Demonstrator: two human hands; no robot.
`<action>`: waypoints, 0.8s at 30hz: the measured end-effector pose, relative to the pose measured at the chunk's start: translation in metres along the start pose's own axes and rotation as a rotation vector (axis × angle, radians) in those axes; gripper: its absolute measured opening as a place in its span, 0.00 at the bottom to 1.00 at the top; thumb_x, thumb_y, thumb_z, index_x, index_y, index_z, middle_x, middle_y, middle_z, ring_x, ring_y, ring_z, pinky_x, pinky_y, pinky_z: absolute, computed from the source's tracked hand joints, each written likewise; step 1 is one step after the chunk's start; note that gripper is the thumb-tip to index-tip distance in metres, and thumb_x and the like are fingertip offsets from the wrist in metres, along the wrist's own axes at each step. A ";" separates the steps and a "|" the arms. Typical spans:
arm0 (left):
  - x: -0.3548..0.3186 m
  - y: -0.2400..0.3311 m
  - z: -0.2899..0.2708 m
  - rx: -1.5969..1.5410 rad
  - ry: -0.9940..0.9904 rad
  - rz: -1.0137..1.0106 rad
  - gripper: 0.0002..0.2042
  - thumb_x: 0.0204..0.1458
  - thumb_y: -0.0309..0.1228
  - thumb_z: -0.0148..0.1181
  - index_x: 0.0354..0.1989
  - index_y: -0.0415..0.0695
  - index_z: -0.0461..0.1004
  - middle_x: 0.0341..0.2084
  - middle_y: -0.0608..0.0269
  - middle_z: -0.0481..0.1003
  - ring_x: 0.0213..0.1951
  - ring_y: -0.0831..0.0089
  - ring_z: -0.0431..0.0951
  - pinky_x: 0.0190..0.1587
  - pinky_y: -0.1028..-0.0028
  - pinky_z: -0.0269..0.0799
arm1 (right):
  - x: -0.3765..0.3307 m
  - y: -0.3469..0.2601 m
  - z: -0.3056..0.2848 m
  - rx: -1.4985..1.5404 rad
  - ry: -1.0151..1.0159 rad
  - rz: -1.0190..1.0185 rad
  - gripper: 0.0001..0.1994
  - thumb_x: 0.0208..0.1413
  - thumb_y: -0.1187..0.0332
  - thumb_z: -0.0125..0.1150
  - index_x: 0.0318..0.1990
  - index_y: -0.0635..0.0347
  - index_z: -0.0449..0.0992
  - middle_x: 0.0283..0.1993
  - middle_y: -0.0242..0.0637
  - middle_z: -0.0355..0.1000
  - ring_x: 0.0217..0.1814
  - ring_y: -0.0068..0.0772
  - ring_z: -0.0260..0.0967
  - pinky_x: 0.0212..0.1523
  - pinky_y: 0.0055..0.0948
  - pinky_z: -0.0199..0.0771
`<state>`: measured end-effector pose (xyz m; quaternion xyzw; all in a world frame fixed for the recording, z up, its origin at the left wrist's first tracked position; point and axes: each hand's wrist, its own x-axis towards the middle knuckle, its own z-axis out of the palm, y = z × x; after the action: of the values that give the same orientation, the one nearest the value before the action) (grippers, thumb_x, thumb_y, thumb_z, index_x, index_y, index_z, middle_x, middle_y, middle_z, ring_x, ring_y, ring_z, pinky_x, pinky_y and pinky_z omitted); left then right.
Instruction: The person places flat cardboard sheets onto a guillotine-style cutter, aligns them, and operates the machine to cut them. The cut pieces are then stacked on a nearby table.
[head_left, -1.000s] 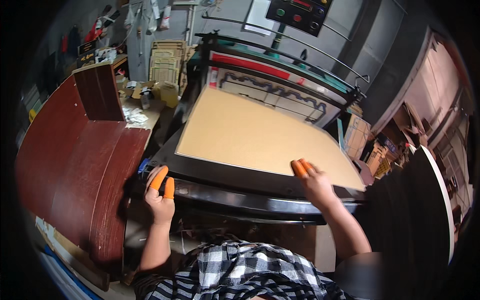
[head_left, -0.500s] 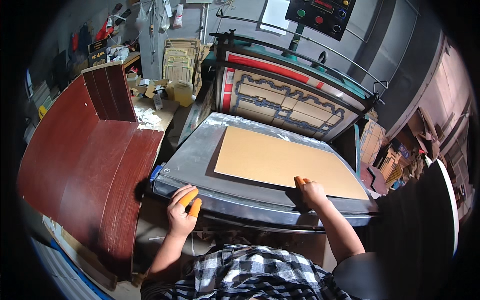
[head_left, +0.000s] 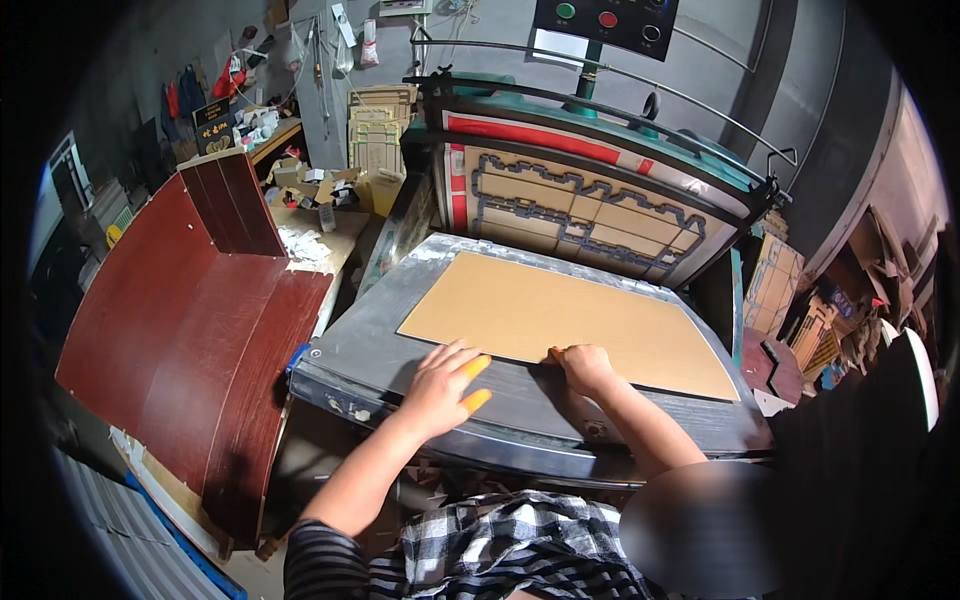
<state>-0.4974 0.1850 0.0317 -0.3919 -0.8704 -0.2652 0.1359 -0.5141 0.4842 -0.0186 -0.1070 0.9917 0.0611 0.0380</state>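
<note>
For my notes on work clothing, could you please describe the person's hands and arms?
The left hand wears two yellow-orange finger covers; the right hand also shows some orange. The left sleeve is dark with grey stripes; both forearms are bare.

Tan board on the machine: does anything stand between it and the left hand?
Nothing visible does. The left hand has its fingertips right by the near edge of the tan board; whether they touch is unclear.

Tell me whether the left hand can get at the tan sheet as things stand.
Likely yes: the left hand is open at the near edge of the tan sheet, with nothing visible blocking it.
</note>
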 end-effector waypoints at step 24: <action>0.076 -0.002 0.060 0.264 -0.765 -0.291 0.37 0.55 0.62 0.42 0.69 0.50 0.54 0.70 0.60 0.49 0.70 0.55 0.46 0.68 0.55 0.44 | -0.105 0.115 0.010 0.381 -0.297 0.593 0.45 0.50 0.24 0.36 0.70 0.40 0.52 0.74 0.36 0.44 0.76 0.49 0.33 0.67 0.69 0.33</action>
<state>-0.5510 0.2641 0.0156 -0.3145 -0.9307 -0.0035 -0.1865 -0.4358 0.6187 -0.0063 0.2035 0.9568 -0.1011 0.1814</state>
